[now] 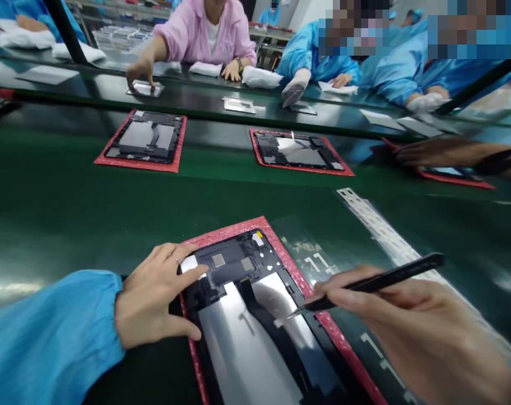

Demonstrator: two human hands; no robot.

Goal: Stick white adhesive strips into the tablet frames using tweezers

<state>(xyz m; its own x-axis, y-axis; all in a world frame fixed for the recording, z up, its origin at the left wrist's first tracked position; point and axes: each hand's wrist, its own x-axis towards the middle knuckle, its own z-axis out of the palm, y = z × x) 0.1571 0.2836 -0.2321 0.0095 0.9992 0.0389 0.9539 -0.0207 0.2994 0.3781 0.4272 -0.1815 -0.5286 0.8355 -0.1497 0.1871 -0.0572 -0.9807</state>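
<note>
Opened tablet-like device (242, 351) sits at lower centre of frame, inner side up, tilted off square on a red bubble-wrap sheet (230, 229); the sheet likely cushions the face underneath. Inside: silver panels with a dark ribbon (274, 332) running lengthwise between them. Small pale tab (279, 322) sits at the tweezer tips, over the ribbon's right edge; can't tell if it's pinched or just touched. Right hand, lower right, is closed on the black tweezers (381, 281), pen-style, presumably for fine tip control. Left hand (148, 298), left of centre, isn't clamping anything: fingers spread, fingertips on the device's upper-left edge, probably to stop it sliding. Just right of the device, partly under the right hand: clear film (295, 239) with white T-shaped pieces (318, 262), seemingly parked within easy reach of the tweezers. Long white strip (379, 228) runs diagonally beyond that. Further out on the green bench (112, 214), two similar devices, upper left (145, 138) and upper centre (301, 151), each on its own red sheet. Co-worker's forearm (453, 154) reaches in at upper right. More co-workers across the top, hands near flat parts.
</note>
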